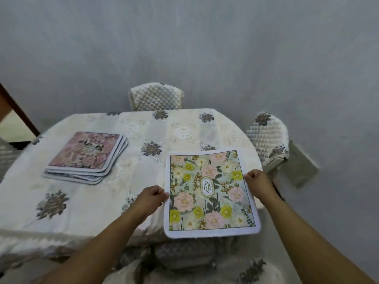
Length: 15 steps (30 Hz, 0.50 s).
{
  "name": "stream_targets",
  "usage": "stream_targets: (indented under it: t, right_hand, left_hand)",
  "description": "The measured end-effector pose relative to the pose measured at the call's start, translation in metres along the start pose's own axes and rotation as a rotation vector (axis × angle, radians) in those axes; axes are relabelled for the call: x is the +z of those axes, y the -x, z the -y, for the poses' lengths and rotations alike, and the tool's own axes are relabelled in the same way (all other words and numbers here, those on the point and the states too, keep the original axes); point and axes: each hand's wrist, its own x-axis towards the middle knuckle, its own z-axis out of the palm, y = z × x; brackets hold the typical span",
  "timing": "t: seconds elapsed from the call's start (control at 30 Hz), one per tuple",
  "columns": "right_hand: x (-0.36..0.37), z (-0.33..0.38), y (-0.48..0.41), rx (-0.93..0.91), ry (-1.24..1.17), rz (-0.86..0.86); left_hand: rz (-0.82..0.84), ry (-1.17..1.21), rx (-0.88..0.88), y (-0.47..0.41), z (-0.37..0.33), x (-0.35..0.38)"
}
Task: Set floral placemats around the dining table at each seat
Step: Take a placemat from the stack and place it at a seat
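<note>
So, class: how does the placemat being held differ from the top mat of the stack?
The held placemat shows yellow and pink flowers on pale green; the stack's top mat is mostly pink. The held one is single, gripped by the left hand and right hand; the other tops a stack. Both have white borders.

Illumination was dim, soft and diffuse, with a cool grey-green cast; no single source was identifiable. Shadows were faint, the clearest lying under the stack of placemats (87,156) and below the tablecloth (67,203) edge. No glare was present. The wide-angle lens bowed the table outline and stretched both forearms toward the lower corners. Overall sharpness was low; the wall (184,48) appeared smeared, and the near chair (205,267) was blurred.
</note>
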Motion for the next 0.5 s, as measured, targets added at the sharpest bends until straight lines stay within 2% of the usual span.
stream_targets:
  t: [0.3, 0.5]
  right_hand:
    - [0.057, -0.026, -0.12, -0.042, 0.095, 0.148]
    - [0.11, -0.047, -0.183, -0.074, 0.12, 0.265]
  left_hand:
    - [-0.108, -0.086, -0.148, -0.102, 0.027, 0.039]
    - [-0.248, -0.162, -0.256, -0.147, 0.06, 0.069]
